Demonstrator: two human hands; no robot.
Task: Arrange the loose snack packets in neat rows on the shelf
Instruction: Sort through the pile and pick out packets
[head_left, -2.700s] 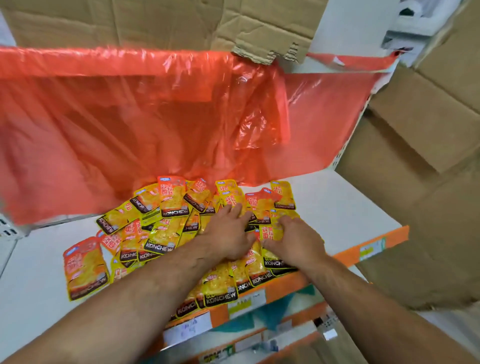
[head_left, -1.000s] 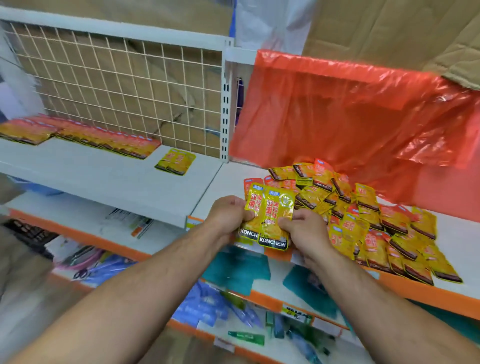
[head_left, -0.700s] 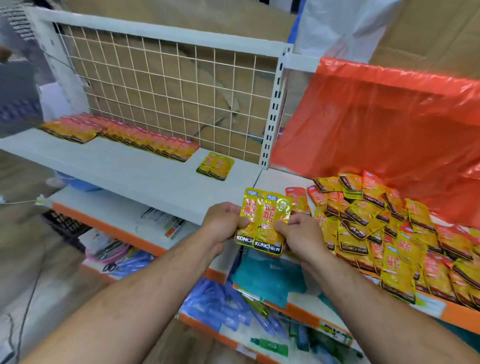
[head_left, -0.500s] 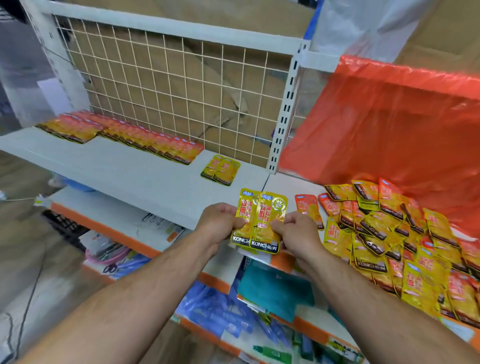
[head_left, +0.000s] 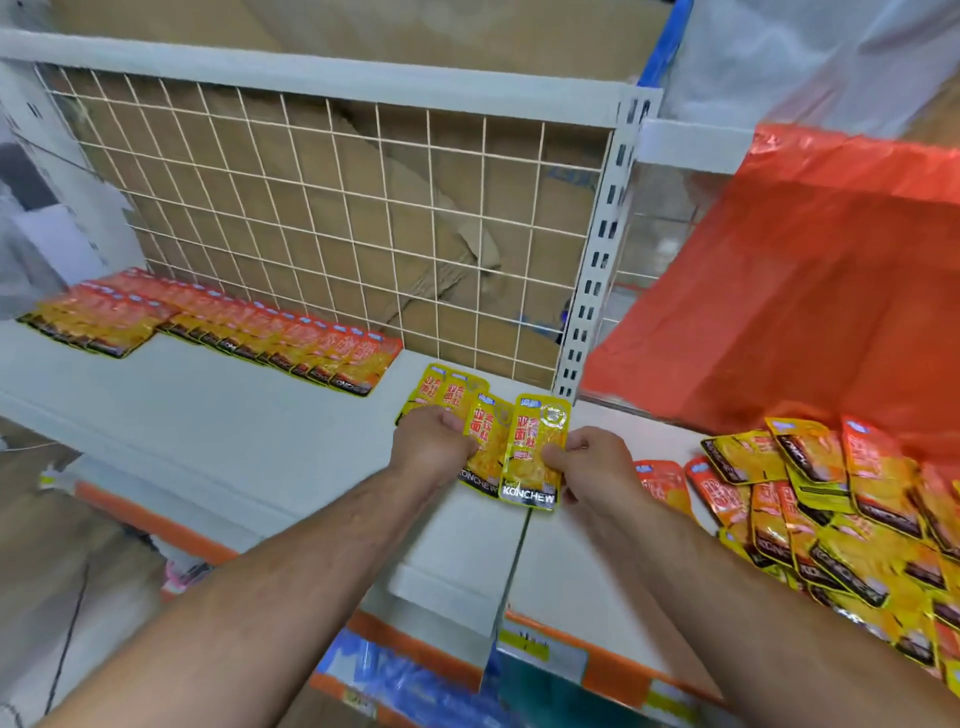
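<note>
Shelf (head_left: 208, 441), packets (head_left: 530, 447) between left hand (head_left: 434, 441), right hand (head_left: 597, 467)

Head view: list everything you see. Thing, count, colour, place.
shelf: two bays, white, orange front edge
held packets: at least two, yellow, centre, above shelf
laid packets: two, yellow, back of left bay
neat row: many, red-orange, left bay's back edge
loose pile: many, yellow and red, right bay
plastic sheet: one, red, behind pile
wire mesh: one, cream, behind left bay
left hand: one, grips held packets
right hand: one, grips held packets
</note>
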